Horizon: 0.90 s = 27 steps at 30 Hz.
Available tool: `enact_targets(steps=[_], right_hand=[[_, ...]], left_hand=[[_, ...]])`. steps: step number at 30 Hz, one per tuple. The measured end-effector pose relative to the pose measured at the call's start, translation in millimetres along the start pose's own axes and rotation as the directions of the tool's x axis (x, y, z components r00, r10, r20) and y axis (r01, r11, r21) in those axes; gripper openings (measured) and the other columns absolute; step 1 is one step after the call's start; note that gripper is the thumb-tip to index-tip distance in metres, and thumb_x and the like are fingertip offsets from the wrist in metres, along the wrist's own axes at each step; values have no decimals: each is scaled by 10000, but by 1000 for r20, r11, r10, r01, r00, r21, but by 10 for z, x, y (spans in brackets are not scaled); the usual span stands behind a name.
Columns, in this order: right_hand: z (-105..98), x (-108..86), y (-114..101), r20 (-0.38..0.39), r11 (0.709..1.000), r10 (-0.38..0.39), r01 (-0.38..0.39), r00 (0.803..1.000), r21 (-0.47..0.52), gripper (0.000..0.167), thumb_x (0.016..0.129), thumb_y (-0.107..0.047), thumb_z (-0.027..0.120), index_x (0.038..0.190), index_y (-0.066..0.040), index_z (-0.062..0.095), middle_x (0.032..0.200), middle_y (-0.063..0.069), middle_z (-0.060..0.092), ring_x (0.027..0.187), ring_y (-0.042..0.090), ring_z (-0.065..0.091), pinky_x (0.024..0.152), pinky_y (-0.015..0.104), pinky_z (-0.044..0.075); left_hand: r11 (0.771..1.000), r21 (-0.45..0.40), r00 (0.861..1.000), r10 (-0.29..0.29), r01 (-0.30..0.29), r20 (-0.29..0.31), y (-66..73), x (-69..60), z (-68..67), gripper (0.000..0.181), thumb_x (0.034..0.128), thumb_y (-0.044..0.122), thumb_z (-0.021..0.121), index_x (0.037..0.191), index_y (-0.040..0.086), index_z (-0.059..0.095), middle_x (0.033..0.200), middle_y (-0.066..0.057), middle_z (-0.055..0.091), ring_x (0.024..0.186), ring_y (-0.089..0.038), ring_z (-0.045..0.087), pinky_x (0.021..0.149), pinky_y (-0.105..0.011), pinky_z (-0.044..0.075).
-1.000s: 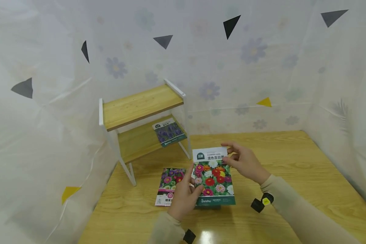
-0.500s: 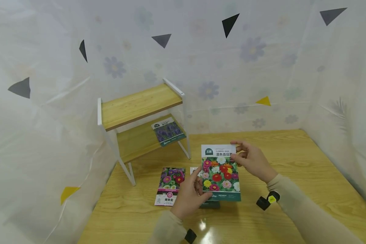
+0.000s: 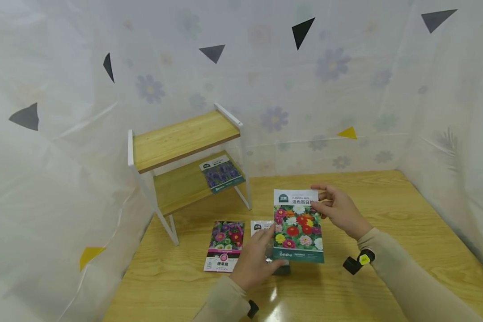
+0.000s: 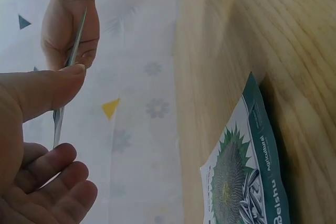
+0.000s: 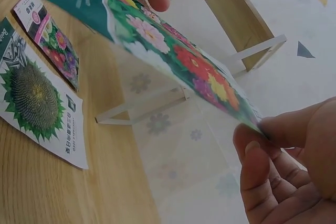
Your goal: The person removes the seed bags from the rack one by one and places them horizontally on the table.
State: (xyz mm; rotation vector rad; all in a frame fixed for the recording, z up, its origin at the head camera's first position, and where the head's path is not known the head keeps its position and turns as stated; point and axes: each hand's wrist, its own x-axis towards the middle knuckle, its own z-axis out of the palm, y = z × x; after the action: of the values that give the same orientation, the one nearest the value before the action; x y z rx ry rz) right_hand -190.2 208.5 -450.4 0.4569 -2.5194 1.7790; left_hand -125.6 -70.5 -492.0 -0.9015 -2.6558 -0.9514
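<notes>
My right hand [image 3: 340,210] pinches the top right corner of a seed packet [image 3: 298,230] with mixed zinnia-like flowers, held tilted above the table. In the right wrist view, thumb and fingers meet on its corner. The left hand [image 3: 255,259] is at the packet's left edge, thumb and fingers spread apart; whether it touches cannot be told. A sunflower seed packet [image 5: 39,95] lies on the table, partly hidden in the head view behind the left hand and the zinnia packet. Left of it lies a pink-banded packet [image 3: 224,246] with daisy-like flowers.
A two-tier wooden shelf [image 3: 185,141] with white metal legs stands at the back left of the wooden table [image 3: 386,214]. A purple-flowered seed packet [image 3: 221,173] lies on its lower tier. White patterned sheeting [image 3: 265,80] surrounds the table.
The zinnia packet has moved right with my right hand, uncovering more of the sunflower packet. My left hand has shifted slightly right; its thumb no longer overlaps the packet's front.
</notes>
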Motion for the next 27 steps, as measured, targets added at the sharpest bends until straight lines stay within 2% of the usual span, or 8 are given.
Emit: enact_targets(steps=[4,9,13,16,19,22,27], right_hand=[[-29,4,65,17,1000,13,-13,1000,-7,467,962,-216,606,1392,-135,445,1083,175,584,825,233,661,645,343,539],[-65,-2,163,19,999,29,-28,999,-42,457,962,-209,606,1381,-113,450,1049,167,606,788,227,640,658,328,539],[-88,-6,239,19,997,62,-61,998,-51,431,967,-192,599,1360,-83,456,1062,176,598,830,242,641,688,343,548],[-104,-1,296,14,994,91,-90,996,-65,429,968,-205,599,1340,-40,464,1084,183,575,876,259,633,722,393,551],[-121,-3,361,6,989,117,-116,993,-92,436,965,-229,605,1320,-13,475,1100,184,550,907,271,620,737,435,545],[-143,-11,430,0,985,124,-123,992,-122,430,959,-246,614,1305,-23,491,1102,181,539,923,283,610,732,449,538],[-166,-18,563,5,977,139,-136,990,-167,424,953,-251,624,1303,-36,518,1080,163,523,914,273,609,728,449,538]], left_hand=[[999,35,1000,15,-15,-8,-1,13,34,880,766,411,798,1479,117,373,1401,-12,479,1274,-166,465,1019,-336,423],[996,70,998,56,-57,8,-21,37,103,811,781,394,792,1459,149,420,1452,-26,432,1316,-188,426,1027,-336,416],[983,157,995,90,-96,42,-33,54,183,812,796,432,768,1469,154,407,1461,-28,407,1334,-191,396,1043,-331,398],[967,228,991,103,-119,80,-31,76,234,808,807,479,739,1463,138,413,1455,-27,410,1340,-200,384,1079,-347,353],[950,290,988,81,-115,128,-14,99,287,793,821,530,700,1457,146,423,1457,-22,424,1350,-225,378,1099,-400,321],[922,374,984,43,-105,170,20,127,347,779,834,598,636,1455,176,429,1450,-9,442,1351,-237,382,1098,-446,314],[868,479,981,46,-133,188,89,180,461,757,814,656,614,1396,185,501,1379,10,515,1308,-223,436,1070,-463,351]])
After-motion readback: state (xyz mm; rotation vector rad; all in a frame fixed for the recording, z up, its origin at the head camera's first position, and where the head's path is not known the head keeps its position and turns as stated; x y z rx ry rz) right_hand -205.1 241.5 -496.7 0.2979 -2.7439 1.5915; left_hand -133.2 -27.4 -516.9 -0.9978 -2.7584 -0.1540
